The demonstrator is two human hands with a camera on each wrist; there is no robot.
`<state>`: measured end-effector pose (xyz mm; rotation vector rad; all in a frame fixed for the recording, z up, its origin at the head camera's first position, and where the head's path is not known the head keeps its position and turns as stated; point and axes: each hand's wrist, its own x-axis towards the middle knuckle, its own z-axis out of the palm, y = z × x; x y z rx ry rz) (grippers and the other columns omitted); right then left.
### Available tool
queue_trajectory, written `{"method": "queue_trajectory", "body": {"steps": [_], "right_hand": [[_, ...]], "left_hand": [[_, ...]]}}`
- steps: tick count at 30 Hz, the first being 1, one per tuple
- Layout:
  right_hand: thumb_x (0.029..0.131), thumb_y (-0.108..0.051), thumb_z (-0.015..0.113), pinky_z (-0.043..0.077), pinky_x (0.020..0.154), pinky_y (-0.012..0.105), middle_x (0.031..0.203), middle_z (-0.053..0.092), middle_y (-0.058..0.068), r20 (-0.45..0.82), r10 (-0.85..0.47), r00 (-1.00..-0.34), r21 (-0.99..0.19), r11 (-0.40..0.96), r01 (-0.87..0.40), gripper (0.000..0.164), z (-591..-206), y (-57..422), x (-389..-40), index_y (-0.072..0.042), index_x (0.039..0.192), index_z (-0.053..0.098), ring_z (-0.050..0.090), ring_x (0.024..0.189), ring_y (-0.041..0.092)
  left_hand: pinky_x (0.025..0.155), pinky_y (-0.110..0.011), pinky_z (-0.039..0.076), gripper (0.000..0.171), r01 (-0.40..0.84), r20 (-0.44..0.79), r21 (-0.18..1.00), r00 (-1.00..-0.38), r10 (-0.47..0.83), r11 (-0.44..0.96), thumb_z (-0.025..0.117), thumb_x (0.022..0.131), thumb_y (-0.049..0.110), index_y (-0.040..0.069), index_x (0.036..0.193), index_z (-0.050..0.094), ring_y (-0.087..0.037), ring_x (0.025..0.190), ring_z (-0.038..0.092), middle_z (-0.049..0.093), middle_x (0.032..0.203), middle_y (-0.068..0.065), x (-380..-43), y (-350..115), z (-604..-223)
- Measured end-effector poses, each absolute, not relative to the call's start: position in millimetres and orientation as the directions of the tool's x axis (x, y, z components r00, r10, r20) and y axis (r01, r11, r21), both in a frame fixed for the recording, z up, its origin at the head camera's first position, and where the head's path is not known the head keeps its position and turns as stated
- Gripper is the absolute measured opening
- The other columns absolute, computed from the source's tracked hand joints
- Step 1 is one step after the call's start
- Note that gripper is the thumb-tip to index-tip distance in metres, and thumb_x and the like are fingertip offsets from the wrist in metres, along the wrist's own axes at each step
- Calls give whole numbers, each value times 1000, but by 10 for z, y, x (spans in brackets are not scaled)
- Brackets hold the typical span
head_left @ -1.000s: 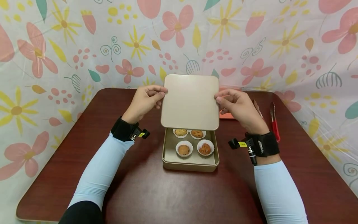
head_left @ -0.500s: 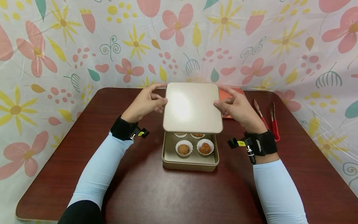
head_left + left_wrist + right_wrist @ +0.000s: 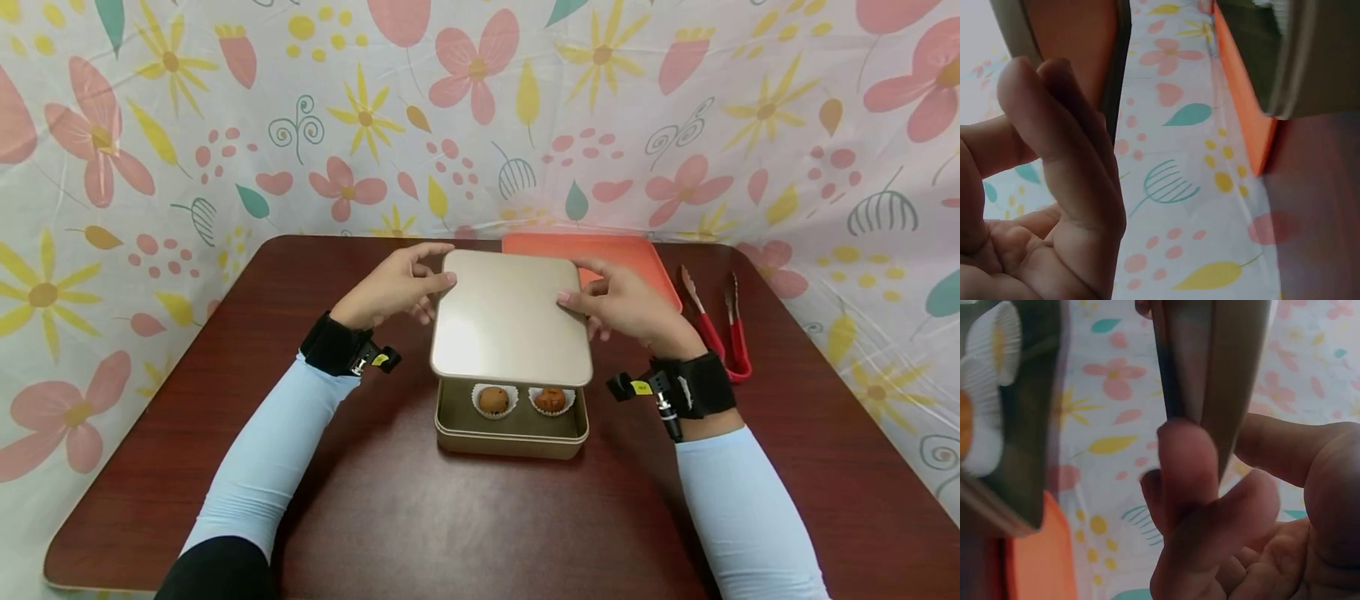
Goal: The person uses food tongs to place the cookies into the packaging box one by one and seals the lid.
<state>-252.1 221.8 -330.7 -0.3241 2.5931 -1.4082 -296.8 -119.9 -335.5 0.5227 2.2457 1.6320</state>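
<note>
A pale gold square lid is held level over a matching tin, covering its back part. My left hand pinches the lid's left edge, thumb on top and fingers beneath. On the opposite edge my right hand grips it the same way. Two cookies in white paper cups show in the front of the tin, a round cookie and a knotted-looking cookie. In the right wrist view a gap separates the lid from the tin.
An orange tray lies at the back of the dark wooden table, partly behind the lid and my right hand. Right of it are red-handled tongs, their tips pointing away. A flowered cloth hangs behind the table.
Both hands have brought the lid down and nearer, over the tin. The back cookies have gone out of sight beneath it, and more of the orange tray shows.
</note>
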Motion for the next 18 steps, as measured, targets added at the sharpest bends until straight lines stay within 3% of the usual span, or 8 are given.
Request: {"method": "queue_trajectory", "body": {"steps": [3,6,10,14,18], "right_hand": [[96,-40,74,60,54,40,111,60,21,-80,-292,-953,-837,538,-95,81,-3345,2227,-2522,-22,162,30,66,71,46],[97,-38,74,61,56,38,125,52,23,-127,-311,-942,-834,548,-69,85,-3382,2236,-2507,-17,163,25,67,70,40],[96,-35,76,61,55,35,132,48,23,-176,-317,-932,-828,559,-34,89,-3385,2230,-2504,-15,164,22,66,66,34],[94,-37,78,63,56,41,120,55,23,-219,-331,-918,-806,592,-21,92,-3380,2208,-2501,-15,163,21,65,63,32],[93,-39,78,63,59,51,87,65,21,-244,-361,-900,-773,633,-44,91,-3396,2190,-2499,-14,161,23,65,58,30]], "left_hand": [[62,-45,64,61,97,-69,947,-870,489,305,69,101,24,21,155,43,-29,63,64,61,91,-17,-2984,-1208,-3410],[62,-45,65,59,93,-87,943,-858,506,319,69,101,21,20,154,42,-31,63,65,61,89,-18,-2963,-1213,-3463],[67,-51,65,59,95,-98,939,-848,521,330,68,101,21,18,153,42,-32,63,65,61,90,-20,-2936,-1192,-3491],[75,-61,62,57,75,-131,930,-846,517,359,68,101,20,19,152,42,-33,63,66,61,95,-21,-2914,-1167,-3501],[77,-62,61,56,55,-165,922,-840,517,384,68,101,20,18,151,42,-32,62,66,60,97,-21,-2901,-1148,-3513]]}}
